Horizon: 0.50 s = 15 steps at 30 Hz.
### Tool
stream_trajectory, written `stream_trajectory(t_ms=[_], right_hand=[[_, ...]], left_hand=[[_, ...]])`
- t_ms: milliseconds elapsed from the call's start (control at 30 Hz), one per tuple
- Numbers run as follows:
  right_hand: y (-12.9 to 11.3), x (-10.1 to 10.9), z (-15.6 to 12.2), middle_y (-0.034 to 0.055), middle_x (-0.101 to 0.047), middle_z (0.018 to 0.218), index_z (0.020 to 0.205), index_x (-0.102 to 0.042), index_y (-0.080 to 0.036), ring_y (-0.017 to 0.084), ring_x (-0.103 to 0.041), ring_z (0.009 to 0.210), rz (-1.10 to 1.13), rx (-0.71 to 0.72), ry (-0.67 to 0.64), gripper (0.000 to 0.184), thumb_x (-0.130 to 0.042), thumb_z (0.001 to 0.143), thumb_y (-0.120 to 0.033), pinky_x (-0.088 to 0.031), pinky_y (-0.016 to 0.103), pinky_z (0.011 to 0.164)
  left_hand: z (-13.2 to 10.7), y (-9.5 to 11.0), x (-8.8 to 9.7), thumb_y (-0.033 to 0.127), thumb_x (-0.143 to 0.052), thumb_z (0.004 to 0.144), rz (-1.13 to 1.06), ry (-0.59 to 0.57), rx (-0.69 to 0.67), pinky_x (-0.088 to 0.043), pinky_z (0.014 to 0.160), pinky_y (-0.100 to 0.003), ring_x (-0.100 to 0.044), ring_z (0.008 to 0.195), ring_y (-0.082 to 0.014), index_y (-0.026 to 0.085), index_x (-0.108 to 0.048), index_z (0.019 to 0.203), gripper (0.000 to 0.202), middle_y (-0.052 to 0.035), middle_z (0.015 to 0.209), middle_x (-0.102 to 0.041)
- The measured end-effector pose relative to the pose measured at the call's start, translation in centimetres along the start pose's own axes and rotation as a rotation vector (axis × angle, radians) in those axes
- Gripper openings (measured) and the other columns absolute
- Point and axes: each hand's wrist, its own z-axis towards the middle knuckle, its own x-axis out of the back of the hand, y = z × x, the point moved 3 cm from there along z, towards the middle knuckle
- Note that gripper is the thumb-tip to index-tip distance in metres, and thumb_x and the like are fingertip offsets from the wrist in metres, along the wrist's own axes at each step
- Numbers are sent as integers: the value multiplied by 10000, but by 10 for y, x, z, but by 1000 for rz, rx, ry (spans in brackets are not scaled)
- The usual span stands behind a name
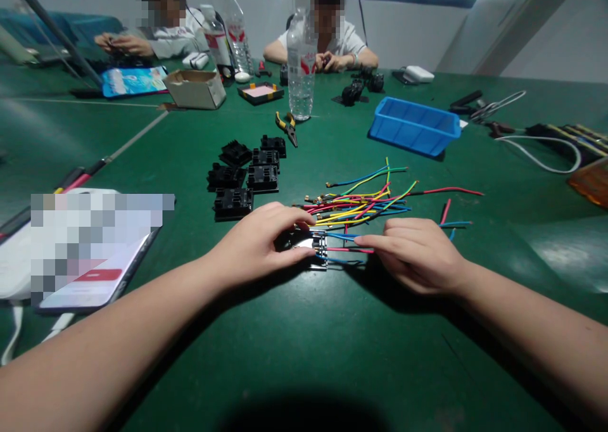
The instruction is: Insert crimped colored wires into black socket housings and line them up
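Under my left hand (280,239) lies a small black housing (319,262) with shiny metal parts; thumb and fingers close around its left side. My right hand (418,254) pinches the free end of a blue wire (344,236) that runs into the housing. A red wire (349,250) and another blue wire also extend from the housing toward my right hand. Just beyond both hands, a loose pile of yellow, red, blue and green wires (361,205) with metal end terminals lies on the table. Several similar black housings (234,203) sit beyond my left hand.
Pliers (287,129), a water bottle (301,71) and a blue bin (413,131) stand farther back on the green table (304,356). A phone (102,273) with white cables lies at left. Two people sit across the table, their hands on small dark parts.
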Motion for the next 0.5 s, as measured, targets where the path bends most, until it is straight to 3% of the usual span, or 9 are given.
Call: stream_trajectory(t_ms=[233,500], right_hand=[[-1,2,1,10,-548,658,1159,-583,-125,139,-469,592,98,-3,-26,342,-447,848,-85,-357,264,541],[2,-2,-1,13,-544,666,1148,-591,-123,132,-445,592,29,-5,-27,313,-452,869,-98,-343,263,543]], left_hand=[[0,-2,0,388,-631,846,-9,-5,-5,-472,838,-339,-599,954,-199,180,-619,1069,305,-52,1035,-683],[0,-1,-1,396,-623,856,15,-9,-31,-476,824,-328,-599,939,-196,175,-625,1073,310,-56,1017,-686]])
